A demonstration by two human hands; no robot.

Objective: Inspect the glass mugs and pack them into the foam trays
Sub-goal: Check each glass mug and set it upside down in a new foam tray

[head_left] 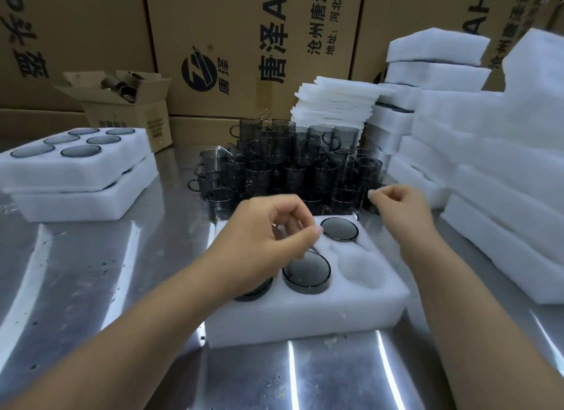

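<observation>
Mug pile [290, 165] centre frame, behind foam tray [305, 315]; right hand [399, 202] nearer, curled at pile edge, grip unclear. Left hand [268, 235] curled, empty, over tray.

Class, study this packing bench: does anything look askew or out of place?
Yes. On the left, the top tray sits offset on the lower tray, edges not aligned. At the back left, brown cups lie tumbled in an open box, unlike the stacked grey mugs.
</observation>
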